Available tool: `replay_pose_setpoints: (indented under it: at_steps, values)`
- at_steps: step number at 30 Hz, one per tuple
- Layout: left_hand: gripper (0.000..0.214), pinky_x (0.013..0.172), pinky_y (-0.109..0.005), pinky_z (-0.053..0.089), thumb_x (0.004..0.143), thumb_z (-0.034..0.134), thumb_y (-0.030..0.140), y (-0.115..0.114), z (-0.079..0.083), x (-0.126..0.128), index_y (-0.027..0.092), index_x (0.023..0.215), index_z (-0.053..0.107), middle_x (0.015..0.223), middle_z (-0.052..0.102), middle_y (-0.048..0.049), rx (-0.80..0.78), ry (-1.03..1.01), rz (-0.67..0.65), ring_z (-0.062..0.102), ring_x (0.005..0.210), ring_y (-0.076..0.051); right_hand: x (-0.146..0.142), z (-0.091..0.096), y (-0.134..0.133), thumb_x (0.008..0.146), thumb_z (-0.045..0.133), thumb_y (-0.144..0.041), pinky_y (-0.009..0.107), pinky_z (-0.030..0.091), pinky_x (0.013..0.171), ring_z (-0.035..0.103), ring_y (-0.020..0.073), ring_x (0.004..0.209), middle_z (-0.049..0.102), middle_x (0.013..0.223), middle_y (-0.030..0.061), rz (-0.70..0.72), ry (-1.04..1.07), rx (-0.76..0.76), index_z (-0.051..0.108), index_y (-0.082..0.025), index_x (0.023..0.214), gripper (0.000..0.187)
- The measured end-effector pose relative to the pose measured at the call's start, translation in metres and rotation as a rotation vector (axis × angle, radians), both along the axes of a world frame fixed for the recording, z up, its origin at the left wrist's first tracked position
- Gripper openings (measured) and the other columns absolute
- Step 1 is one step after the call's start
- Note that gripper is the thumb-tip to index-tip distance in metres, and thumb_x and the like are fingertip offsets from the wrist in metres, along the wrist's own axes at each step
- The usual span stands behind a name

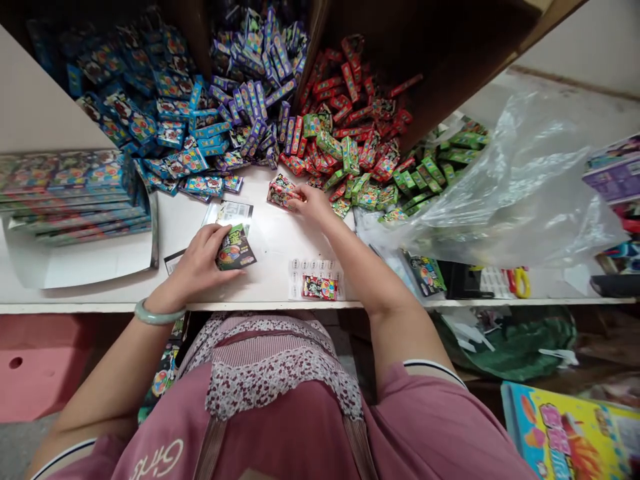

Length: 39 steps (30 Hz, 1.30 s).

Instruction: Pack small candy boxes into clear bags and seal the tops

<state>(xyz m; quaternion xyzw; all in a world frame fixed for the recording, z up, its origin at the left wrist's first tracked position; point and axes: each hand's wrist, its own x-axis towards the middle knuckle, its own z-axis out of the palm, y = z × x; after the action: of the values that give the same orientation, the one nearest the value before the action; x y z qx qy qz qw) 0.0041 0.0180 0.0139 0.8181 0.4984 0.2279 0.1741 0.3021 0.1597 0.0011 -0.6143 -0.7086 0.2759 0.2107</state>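
Observation:
My left hand (203, 259), a bangle on its wrist, has its fingers over the left edge of a black and green printed card (236, 248) and its thumb stretched below it. Part of the card is hidden under the hand. Another card with black and white print (233, 212) lies just behind. My right hand (315, 208) pinches a small red box (281, 191) at its right end, in front of the heaped boxes. Near the table's front edge, a small red packet (320, 287) lies on a sheet of round stickers (315, 265).
Blue boxes (175, 110), purple boxes (250, 100), red boxes (367, 143) and green boxes (430, 175) spill from a divided shelf. An open carton (100, 260) of stacked packs stands left. A clear plastic bag (510, 193) and yellow-handled scissors (522, 283) lie right.

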Motion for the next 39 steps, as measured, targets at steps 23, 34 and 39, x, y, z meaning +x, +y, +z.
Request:
replay_pose_setpoints:
  at_steps: [23,34,39]
  values:
    - [0.085,0.109,-0.05,0.049,0.072,0.081,0.048,0.006,0.004,0.011,0.018,0.143,0.045,0.13,0.051,-0.0137,-0.098,0.056,0.016,0.055,0.123,-0.035,0.019,0.017,-0.026,0.088,0.066,-0.026,0.048,0.05,0.1,0.063,0.0302,0.112,0.068,0.125,0.013,0.137,-0.116,-0.047,0.06,-0.016,0.131,0.044]
    - [0.086,0.113,-0.053,0.046,0.068,0.086,0.041,0.01,-0.002,0.01,0.017,0.138,0.043,0.133,0.05,-0.0148,-0.051,0.008,0.072,0.052,0.128,-0.035,0.0,0.016,-0.069,0.086,0.066,-0.044,0.056,0.034,0.118,0.045,0.0351,0.139,0.053,0.146,0.0143,0.338,-0.141,0.256,0.048,-0.021,0.143,0.064]
    - [0.088,0.111,-0.054,0.046,0.068,0.086,0.045,0.008,-0.003,0.008,0.02,0.139,0.041,0.134,0.052,-0.0143,0.012,-0.003,-0.006,0.053,0.126,-0.034,-0.01,0.041,-0.085,0.085,0.067,-0.047,0.062,0.034,0.114,0.042,0.037,0.138,0.046,0.154,0.0143,0.596,-0.169,0.417,0.044,-0.025,0.147,0.07]
